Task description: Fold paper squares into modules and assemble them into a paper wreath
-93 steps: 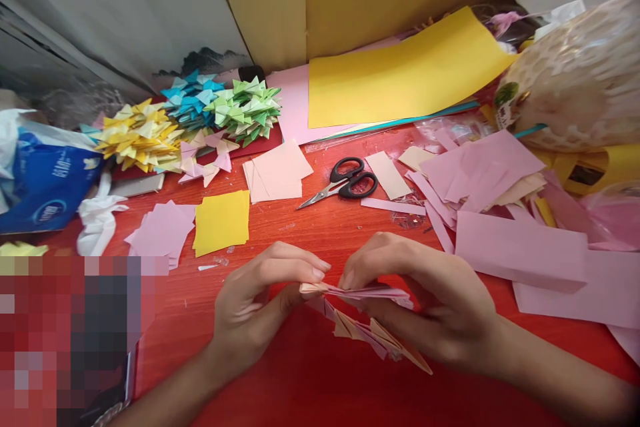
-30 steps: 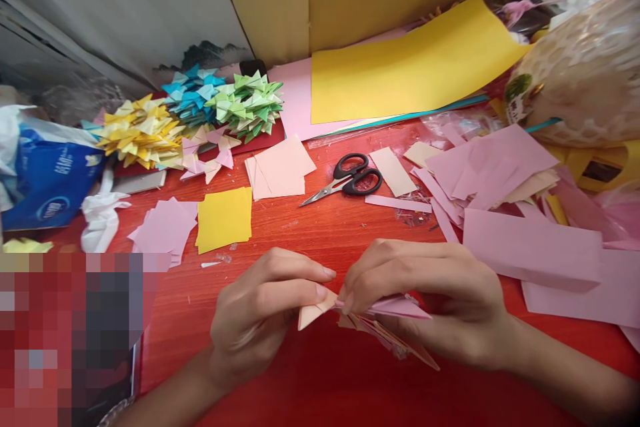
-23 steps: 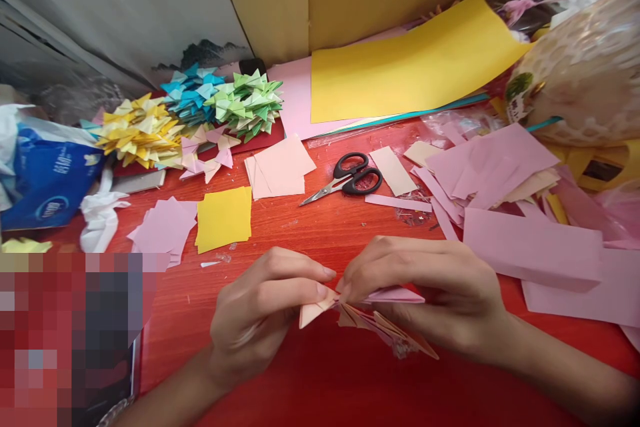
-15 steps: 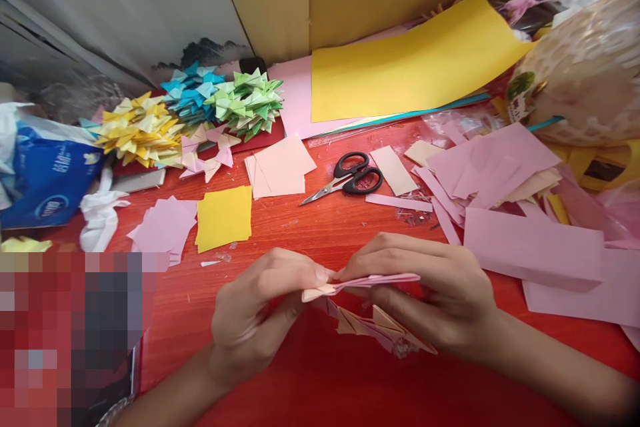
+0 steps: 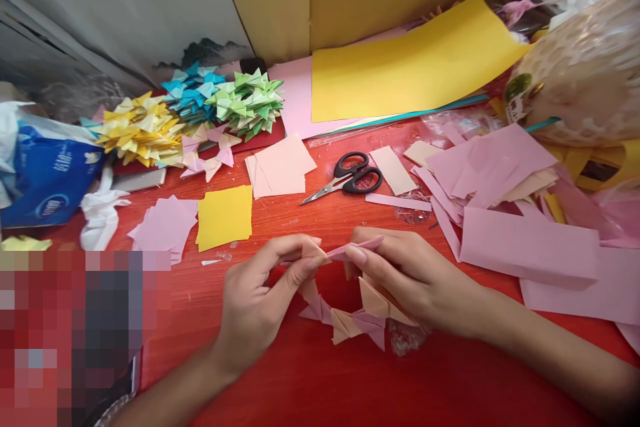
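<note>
Stretching across the view, the red tabletop carries a yellow sheet at the back, pink offcuts on the right and heaps of folded paper pieces on the left. Both forearms come in from the bottom edge and angle toward each other. The right hand lies palm down, wrist low, fingers curled, its grip closed on the upper right part of a pink and peach paper ring. The left hand is turned on its side, thumb and forefinger pinched on the ring's upper left. The ring hangs between the two hands just above the tabletop, near the front. Scissors lie behind the hands, apart from them.
</note>
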The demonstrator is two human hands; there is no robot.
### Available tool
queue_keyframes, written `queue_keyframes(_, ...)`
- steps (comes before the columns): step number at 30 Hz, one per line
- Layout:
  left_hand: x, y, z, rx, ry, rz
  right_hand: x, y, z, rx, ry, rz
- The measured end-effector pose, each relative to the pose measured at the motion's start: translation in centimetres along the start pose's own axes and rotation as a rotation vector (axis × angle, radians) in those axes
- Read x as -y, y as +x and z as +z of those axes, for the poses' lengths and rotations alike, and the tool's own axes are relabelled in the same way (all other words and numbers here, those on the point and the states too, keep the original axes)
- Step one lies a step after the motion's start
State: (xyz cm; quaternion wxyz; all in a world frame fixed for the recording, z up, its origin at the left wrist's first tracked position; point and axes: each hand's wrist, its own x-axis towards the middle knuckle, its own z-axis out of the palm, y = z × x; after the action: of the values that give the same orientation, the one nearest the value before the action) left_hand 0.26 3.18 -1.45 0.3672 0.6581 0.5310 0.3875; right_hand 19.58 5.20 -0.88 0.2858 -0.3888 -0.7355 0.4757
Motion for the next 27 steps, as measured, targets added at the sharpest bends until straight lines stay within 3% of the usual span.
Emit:
queue_keyframes(11,-0.35,0.52,-0.13,0.117,-0.036,-0.149,-0.19,0.21,0.2,0.012,0.063,0.146)
queue_keyframes(19,-0.46,0.57,-0.01,0.162,-0.026,-0.123,-0.41,0.05,0.35,0.047,0.014,0.14)
queue_keyframes(27,-0.65,0.46,0.27,0.2,-0.154,-0.195,-0.76,0.16,0.67,0.059,-0.012,0.12)
